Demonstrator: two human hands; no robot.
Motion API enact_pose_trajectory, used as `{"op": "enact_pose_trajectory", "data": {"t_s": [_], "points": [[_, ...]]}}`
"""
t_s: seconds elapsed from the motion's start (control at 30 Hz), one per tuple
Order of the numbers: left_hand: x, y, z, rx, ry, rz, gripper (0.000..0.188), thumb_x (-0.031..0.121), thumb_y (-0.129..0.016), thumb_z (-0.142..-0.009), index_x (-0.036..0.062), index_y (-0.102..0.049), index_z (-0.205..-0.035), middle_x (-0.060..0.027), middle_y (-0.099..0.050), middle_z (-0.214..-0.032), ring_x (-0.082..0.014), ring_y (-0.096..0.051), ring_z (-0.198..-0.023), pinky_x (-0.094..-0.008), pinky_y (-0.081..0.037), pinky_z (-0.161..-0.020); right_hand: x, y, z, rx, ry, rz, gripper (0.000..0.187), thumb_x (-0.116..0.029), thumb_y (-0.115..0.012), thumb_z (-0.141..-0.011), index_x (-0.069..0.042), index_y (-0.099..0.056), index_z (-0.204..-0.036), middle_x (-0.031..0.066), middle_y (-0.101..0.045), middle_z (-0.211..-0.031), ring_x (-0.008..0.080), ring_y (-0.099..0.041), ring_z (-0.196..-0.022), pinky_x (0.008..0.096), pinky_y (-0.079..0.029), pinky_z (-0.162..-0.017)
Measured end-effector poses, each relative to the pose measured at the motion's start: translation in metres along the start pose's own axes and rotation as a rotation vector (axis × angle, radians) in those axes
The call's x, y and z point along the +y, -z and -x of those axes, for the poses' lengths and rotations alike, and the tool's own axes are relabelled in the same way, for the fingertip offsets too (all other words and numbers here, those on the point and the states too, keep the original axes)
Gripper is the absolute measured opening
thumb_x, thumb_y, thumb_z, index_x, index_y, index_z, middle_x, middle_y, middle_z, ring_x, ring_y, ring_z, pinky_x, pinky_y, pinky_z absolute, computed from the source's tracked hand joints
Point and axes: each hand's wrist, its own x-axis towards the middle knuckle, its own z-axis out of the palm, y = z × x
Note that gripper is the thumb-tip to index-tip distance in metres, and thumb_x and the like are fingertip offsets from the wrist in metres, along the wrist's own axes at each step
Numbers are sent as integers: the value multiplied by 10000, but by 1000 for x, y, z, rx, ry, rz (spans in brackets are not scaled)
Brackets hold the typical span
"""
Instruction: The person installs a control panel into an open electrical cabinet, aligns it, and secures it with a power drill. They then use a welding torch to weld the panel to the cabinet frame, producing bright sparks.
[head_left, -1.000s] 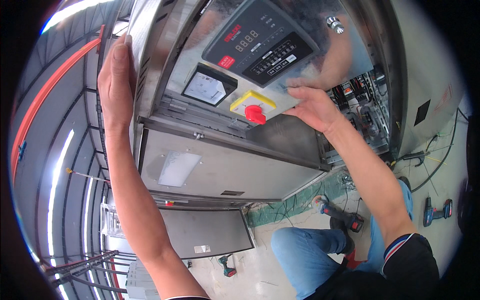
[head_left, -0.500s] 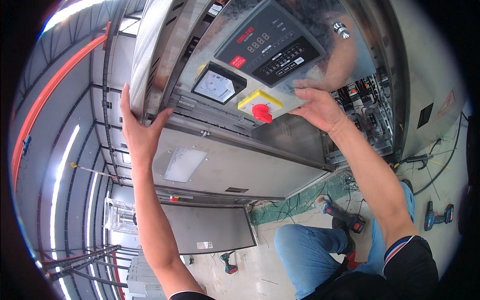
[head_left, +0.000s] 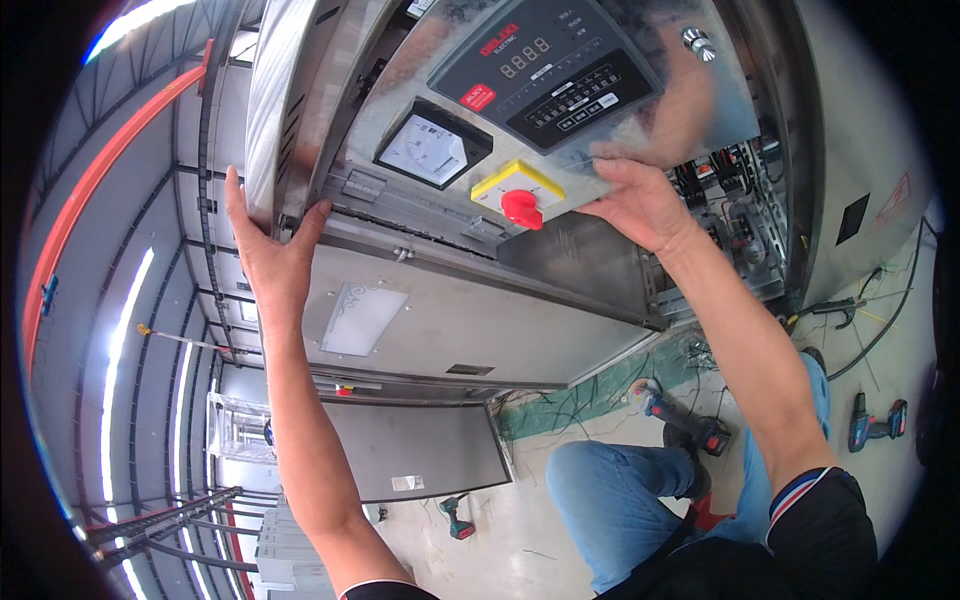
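My left hand (head_left: 275,262) is around the upright edge of the steel cabinet frame (head_left: 283,150), thumb on one side and fingers on the other. My right hand (head_left: 645,210) pinches the lower edge of a shiny metal instrument panel (head_left: 590,165) between thumb and fingers. The panel carries a dark grey controller (head_left: 540,85) with a digital display, a square dial meter (head_left: 433,145), a red rotary switch (head_left: 521,208) on a yellow plate, and a silver lock knob (head_left: 698,44). Wiring and electrical parts (head_left: 735,225) show in the opening beside my right hand.
Below the panel, a steel cabinet door (head_left: 470,330) bears a pale label plate. On the floor lie an angle grinder (head_left: 690,420), a blue cordless drill (head_left: 878,425), a green cordless drill (head_left: 457,518) and a black cable (head_left: 880,345). My bent knee (head_left: 600,480) is near the cabinet.
The panel and cabinet appear slightly higher in the picture. My left hand sits a little farther left, still at the frame edge. My right hand keeps its pinch on the panel.
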Motion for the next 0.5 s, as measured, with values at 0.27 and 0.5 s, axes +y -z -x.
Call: {"op": "enact_pose_trajectory", "data": {"t_s": [0.27,0.5], "points": [[-2,-5,1,49,-54,-57,1100,215,-926,-751,89,-261,-1618,-232,-459,-1514,-340,-478,-1364,-426,-355,-1163,0,-1,3,-15,-8,-19,283,-80,-699,-915,-10,-654,-1186,116,-659,-1236,274,-621,-1207,503,-506,-1042],[-8,-12,2,98,-79,-141,1188,356,-916,-753,85,-175,-1643,-263,-346,-1594,-379,-373,-1470,-457,-295,-1212,-2,0,0,-26,5,68,268,-78,-655,-938,-59,-653,-1206,119,-654,-1272,302,-607,-1249,548,-463,-1099]]}}
